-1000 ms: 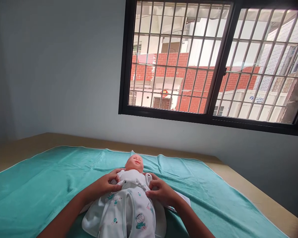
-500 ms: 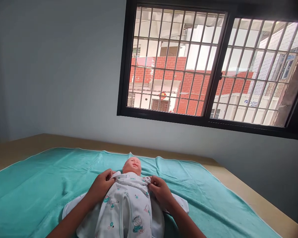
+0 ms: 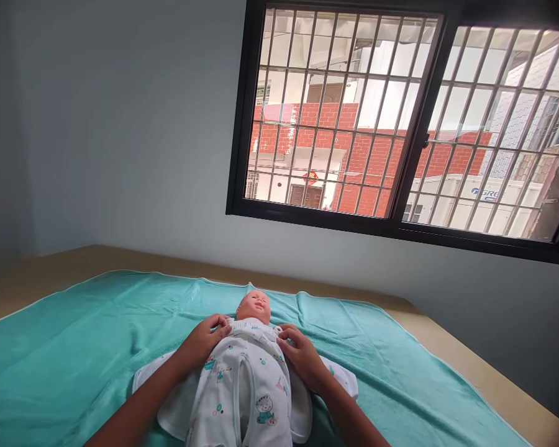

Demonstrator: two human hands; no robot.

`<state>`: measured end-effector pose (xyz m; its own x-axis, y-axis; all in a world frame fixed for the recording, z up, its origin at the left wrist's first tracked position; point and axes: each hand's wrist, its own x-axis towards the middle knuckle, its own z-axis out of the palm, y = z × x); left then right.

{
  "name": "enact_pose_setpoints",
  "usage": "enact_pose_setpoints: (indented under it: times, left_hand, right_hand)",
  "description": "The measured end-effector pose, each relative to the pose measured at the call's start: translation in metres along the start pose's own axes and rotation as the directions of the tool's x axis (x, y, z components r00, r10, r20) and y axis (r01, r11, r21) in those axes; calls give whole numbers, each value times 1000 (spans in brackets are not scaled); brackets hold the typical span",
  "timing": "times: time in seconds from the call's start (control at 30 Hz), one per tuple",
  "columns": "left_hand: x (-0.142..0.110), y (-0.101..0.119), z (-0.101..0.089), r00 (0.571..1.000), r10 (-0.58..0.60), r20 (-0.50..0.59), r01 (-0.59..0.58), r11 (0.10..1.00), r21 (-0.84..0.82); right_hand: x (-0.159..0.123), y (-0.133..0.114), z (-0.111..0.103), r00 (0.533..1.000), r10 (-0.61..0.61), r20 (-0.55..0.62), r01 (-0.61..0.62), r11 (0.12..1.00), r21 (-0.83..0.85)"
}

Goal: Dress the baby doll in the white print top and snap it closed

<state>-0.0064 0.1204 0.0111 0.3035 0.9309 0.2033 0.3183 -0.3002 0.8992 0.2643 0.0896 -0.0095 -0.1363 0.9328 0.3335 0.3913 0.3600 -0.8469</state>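
Observation:
A baby doll (image 3: 254, 306) lies on its back, its head toward the wall. Spread over its body are white baby pants (image 3: 235, 382) with a teal and pink animal print and an open crotch. My left hand (image 3: 209, 338) has its fingers bent over the left side of the waistband, close to the doll's shoulder. At the opposite side my right hand (image 3: 300, 354) grips the waistband edge between thumb and fingers. Under the pants, a white baby top (image 3: 340, 377) sticks out on both sides. The doll's arms and legs are hidden.
A teal blanket (image 3: 97, 335) with some wrinkles covers most of the wooden surface (image 3: 451, 335). Behind it rises a grey wall (image 3: 135, 136) with a barred, black-framed window (image 3: 326, 220).
The waistband lies flatter and smoother below the doll's chin. My left hand's fingers have shifted onto the fabric, and the right has moved slightly. The camera view has tilted a little.

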Motion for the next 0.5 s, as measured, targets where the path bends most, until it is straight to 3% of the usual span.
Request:
enact_pose_setpoints:
  times: [0.07,0.17,0.33,0.4,0.5]
  left_hand:
    - [1,-2,7,995,33,-92,-24,995,96]
    - [5,-9,17,962,180,-204,-114,947,300]
    - [-8,-6,20,849,469,-243,-252,764,594]
    - [-33,2,17,818,535,-209,-313,720,620]
    - [-93,22,11,831,545,-111,-390,713,583]
  right_hand:
    - [1,6,4,999,-6,-50,4,999,-43]
    - [2,11,11,981,-102,-164,78,986,-150]
    - [-16,-17,26,883,-343,-321,204,895,-396]
    - [-38,-38,29,861,-411,-300,259,861,-438]
    - [-87,-71,32,873,-483,-71,417,813,-405]
